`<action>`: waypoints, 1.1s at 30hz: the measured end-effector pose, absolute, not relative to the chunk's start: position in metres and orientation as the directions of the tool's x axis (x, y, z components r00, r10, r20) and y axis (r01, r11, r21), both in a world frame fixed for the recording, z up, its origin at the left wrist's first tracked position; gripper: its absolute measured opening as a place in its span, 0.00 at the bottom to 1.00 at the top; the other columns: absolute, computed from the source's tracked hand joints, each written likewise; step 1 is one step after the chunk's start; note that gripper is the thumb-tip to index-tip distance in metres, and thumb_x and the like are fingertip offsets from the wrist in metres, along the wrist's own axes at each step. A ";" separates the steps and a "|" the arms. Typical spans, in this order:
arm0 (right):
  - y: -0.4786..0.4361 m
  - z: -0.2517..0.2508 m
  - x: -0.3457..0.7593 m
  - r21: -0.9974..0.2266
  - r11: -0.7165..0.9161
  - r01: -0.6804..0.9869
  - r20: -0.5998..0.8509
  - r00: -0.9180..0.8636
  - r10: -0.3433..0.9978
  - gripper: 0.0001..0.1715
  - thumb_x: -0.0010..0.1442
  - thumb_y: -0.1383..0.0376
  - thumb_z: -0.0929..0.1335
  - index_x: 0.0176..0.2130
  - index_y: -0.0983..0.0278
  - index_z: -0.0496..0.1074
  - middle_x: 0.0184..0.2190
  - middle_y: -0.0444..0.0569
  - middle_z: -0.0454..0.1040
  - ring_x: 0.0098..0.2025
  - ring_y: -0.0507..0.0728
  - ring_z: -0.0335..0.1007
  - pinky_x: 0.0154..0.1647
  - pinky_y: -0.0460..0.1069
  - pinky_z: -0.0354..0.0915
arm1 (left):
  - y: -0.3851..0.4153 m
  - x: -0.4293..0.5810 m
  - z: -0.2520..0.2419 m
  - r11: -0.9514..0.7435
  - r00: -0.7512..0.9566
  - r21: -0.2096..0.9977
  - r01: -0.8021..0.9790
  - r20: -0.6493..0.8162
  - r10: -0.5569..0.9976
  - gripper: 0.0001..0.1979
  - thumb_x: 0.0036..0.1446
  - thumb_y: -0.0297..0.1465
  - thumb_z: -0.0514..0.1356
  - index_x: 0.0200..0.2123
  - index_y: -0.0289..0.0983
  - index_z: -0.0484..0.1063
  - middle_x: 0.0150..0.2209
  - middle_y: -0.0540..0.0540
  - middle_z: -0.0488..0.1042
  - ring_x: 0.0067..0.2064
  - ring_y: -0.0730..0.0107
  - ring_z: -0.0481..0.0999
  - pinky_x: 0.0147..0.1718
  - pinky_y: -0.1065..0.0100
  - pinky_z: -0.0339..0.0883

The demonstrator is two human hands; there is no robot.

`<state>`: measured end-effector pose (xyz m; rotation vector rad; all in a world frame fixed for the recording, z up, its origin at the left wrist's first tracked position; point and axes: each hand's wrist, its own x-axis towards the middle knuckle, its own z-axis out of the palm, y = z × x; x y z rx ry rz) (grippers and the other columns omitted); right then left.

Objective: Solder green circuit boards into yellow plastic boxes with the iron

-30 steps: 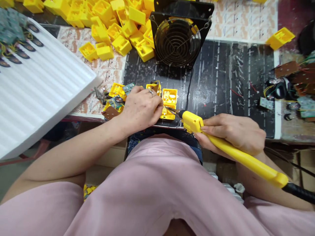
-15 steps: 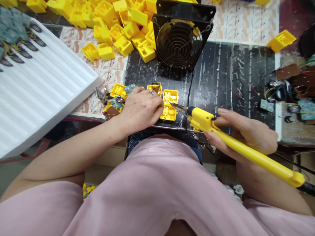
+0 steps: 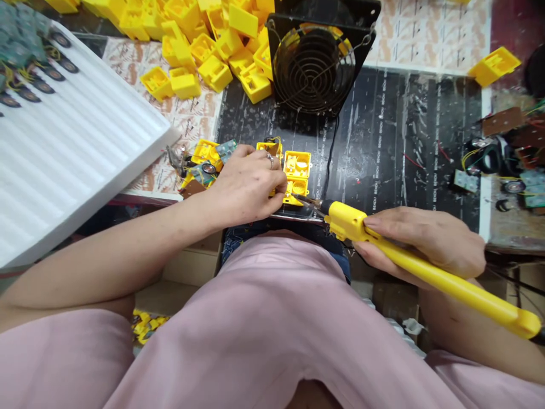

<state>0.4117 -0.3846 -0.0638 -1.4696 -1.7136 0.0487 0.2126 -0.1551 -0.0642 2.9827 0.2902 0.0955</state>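
Observation:
My right hand (image 3: 430, 238) is closed around a yellow soldering iron (image 3: 357, 224), its dark tip angled left. That tip is at the lower half of a small opened yellow plastic case (image 3: 297, 165), which lies near the table's front edge. My left hand (image 3: 253, 184) is curled at the case's left side with its fingers on the edge; the fingertips are partly hidden. Just behind those fingers is another yellow case (image 3: 268, 149) with wires in it. Left of my wrist lie more yellow cases (image 3: 206, 152) with a green circuit board (image 3: 225, 149) and small round parts.
A black fan (image 3: 317, 68) stands at the back beside a heap of yellow cases (image 3: 179, 45). White ribbed foam (image 3: 97, 136) on the left carries circuit boards and round speakers. At right are wired boards (image 3: 466, 180) and a lone yellow case (image 3: 496, 65). A black cable (image 3: 331, 150) crosses the table.
The soldering iron's tip has moved down from the middle of the opened case to its lower half. My left hand stays at the case's side. The view has shifted slightly.

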 end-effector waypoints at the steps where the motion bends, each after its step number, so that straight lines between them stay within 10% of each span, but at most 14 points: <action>1: -0.382 -0.063 0.412 -0.506 0.381 0.774 0.606 0.005 0.795 0.06 0.66 0.63 0.76 0.43 0.56 0.77 0.29 0.42 0.82 0.28 0.53 0.81 0.26 0.45 0.77 | -0.155 0.213 -0.063 -0.973 0.981 0.134 0.187 0.037 0.193 0.11 0.60 0.32 0.57 0.29 0.39 0.78 0.33 0.44 0.80 0.41 0.55 0.79 0.49 0.50 0.68; 13: -0.367 -0.041 0.416 -0.351 0.562 0.749 0.593 -0.287 0.753 0.09 0.62 0.70 0.78 0.38 0.65 0.75 0.33 0.49 0.83 0.33 0.54 0.82 0.36 0.48 0.80 | -0.160 0.223 -0.050 -0.987 0.986 0.053 0.154 -0.068 0.151 0.13 0.62 0.29 0.55 0.28 0.36 0.77 0.31 0.42 0.78 0.42 0.55 0.78 0.45 0.54 0.68; 19: -0.387 -0.035 0.419 -0.481 0.279 0.831 0.429 -0.055 0.902 0.19 0.76 0.58 0.67 0.33 0.61 0.75 0.29 0.47 0.79 0.36 0.49 0.80 0.43 0.45 0.76 | -0.160 0.224 -0.049 -0.988 0.986 0.044 0.150 -0.084 0.146 0.12 0.62 0.30 0.56 0.28 0.36 0.77 0.31 0.42 0.76 0.42 0.55 0.77 0.44 0.55 0.69; 33: -0.390 -0.052 0.418 -0.498 0.327 0.803 0.548 0.000 0.836 0.15 0.74 0.59 0.69 0.34 0.60 0.74 0.27 0.44 0.78 0.31 0.48 0.80 0.33 0.42 0.76 | -0.160 0.223 -0.047 -0.986 0.981 0.045 0.160 -0.115 0.154 0.17 0.67 0.30 0.53 0.29 0.35 0.77 0.31 0.41 0.76 0.43 0.53 0.78 0.45 0.54 0.70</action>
